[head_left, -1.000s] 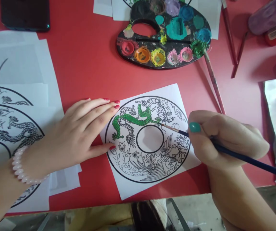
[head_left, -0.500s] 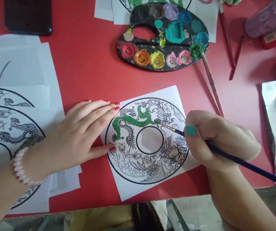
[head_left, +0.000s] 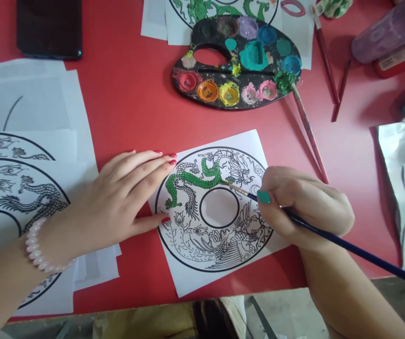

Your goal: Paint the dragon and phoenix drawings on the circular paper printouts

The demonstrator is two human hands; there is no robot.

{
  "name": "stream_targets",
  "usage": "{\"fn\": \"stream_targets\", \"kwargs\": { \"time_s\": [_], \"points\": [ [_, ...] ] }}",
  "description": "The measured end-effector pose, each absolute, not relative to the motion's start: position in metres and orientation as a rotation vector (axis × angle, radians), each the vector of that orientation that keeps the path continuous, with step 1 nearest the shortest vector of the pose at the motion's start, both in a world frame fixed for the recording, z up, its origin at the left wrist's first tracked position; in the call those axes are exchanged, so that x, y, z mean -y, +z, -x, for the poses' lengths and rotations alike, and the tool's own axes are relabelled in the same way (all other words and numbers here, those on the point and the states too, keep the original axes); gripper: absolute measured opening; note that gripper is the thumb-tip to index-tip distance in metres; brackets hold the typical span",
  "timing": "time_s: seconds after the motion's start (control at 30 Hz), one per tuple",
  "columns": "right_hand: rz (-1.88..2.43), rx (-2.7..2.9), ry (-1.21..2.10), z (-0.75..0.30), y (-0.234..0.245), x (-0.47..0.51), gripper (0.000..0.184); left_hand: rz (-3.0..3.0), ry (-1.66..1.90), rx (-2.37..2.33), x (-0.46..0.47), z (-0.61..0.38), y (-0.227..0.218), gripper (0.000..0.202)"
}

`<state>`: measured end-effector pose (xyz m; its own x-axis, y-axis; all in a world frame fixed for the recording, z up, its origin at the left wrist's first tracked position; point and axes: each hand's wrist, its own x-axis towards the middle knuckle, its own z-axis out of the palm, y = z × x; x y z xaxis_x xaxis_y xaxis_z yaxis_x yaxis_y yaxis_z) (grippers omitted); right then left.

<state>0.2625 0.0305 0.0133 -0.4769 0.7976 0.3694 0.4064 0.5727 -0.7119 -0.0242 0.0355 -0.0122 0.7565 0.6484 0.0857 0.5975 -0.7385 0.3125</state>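
A white sheet with a round line drawing of a dragon and a phoenix lies on the red table. Part of the dragon is painted green. My left hand lies flat with fingers stretched, its fingertips on the sheet's left edge. Pinched in my right hand is a thin paintbrush with a dark blue handle. Its tip meets the drawing at the dragon's green part, above the blank centre circle. My right hand covers the sheet's right edge.
Beyond the sheet lies a black paint palette with several colours; a second paintbrush leans on its green well. Printed sheets are stacked at left, below a dark phone. Red brushes and a purple bottle are at upper right.
My right hand and the paintbrush have shifted slightly left, the tip moving a little left along the dragon. My left hand stays on the sheet. The view has shifted slightly.
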Motion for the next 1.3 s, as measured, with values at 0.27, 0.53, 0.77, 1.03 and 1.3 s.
{"fn": "stream_targets", "kwargs": {
  "time_s": [0.27,0.53,0.77,1.03,1.3],
  "points": [
    [1.035,2.079,0.604,-0.2613,0.0104,-0.0303,0.035,-2.689,0.262,-0.99,-0.0347,0.0245,-0.0125,0.074],
    [1.094,2.07,0.559,-0.2578,0.0102,-0.0307,0.033,-2.686,0.245,-0.985,-0.034,0.0251,-0.0127,0.077],
    [1.095,2.085,0.558,-0.2576,0.008,-0.0315,0.033,-2.716,0.238,-0.979,-0.0343,0.0254,-0.0134,0.078],
    [1.144,2.071,0.535,-0.2589,0.0087,-0.0293,0.035,-2.683,0.25,-0.981,-0.0339,0.0254,-0.0129,0.077],
    [1.125,2.02,0.516,-0.2621,0.0046,-0.0313,0.031,-2.671,0.28,-0.982,-0.0337,0.0265,-0.0141,0.077]
  ]
}}
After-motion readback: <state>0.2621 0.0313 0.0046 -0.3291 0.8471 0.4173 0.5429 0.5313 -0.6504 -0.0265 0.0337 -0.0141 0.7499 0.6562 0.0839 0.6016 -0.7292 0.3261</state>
